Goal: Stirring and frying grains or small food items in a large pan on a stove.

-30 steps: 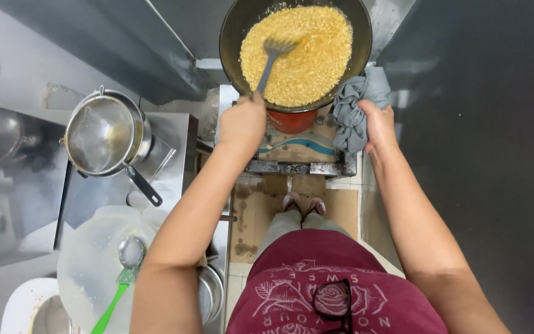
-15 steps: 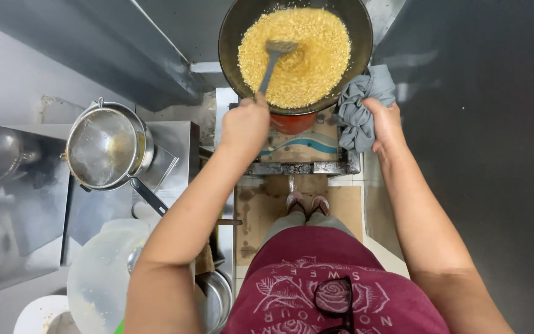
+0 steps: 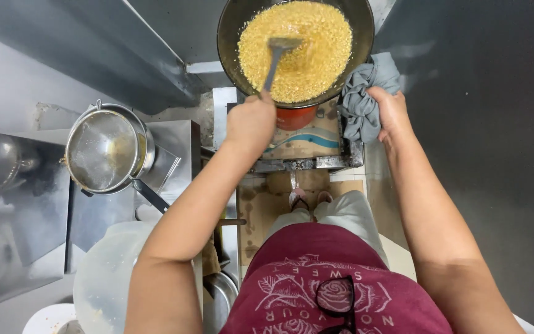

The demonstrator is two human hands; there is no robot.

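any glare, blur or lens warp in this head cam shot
Head view: sharp on the pan of yellow grains and both hands, left hand gripping the spatula, right hand on the grey cloth; soft glare on the strainer; wide-angle bend stretches the forearms; right side falls dark.

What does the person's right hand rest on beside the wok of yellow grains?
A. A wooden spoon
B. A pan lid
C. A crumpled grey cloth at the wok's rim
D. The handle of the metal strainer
C: the right hand grips a crumpled grey cloth bunched against the rim of the wok, while the left hand holds the spatula in the grains.
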